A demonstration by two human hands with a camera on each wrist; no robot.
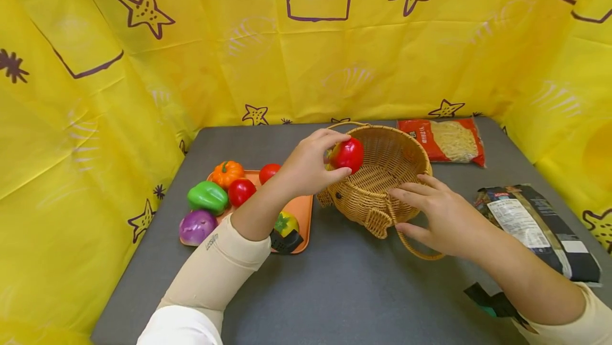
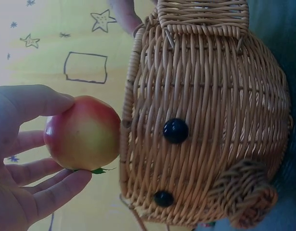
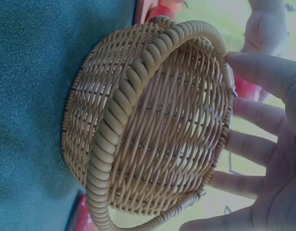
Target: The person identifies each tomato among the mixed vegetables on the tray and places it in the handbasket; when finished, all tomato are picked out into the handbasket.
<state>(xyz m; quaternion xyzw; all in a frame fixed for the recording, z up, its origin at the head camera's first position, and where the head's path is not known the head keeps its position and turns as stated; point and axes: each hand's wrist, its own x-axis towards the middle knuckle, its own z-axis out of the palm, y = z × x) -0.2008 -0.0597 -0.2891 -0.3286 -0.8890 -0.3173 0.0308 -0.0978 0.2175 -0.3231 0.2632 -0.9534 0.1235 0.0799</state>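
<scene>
My left hand (image 1: 311,164) holds a round red-and-yellow fruit (image 1: 348,156) between thumb and fingers, at the left side of the wicker basket's rim. In the left wrist view the fruit (image 2: 83,134) shows a small green leaf at its underside, close against the rim. The wicker basket (image 1: 356,199) stands upright with black button eyes and a woven snout; its inside shows bare weave. My right hand (image 1: 437,215) has its fingers spread along the basket's right rim. In the right wrist view the fingertips (image 3: 241,108) rest on that rim, beside the lowered handle (image 3: 111,115).
Left of the basket lies an orange tray (image 1: 306,217) with an orange pumpkin (image 1: 227,175), green pepper (image 1: 207,198), purple onion-like vegetable (image 1: 197,226) and red tomato-like pieces (image 1: 241,192). A red noodle bag (image 1: 447,140) lies behind right; a black packet (image 1: 535,228) lies right.
</scene>
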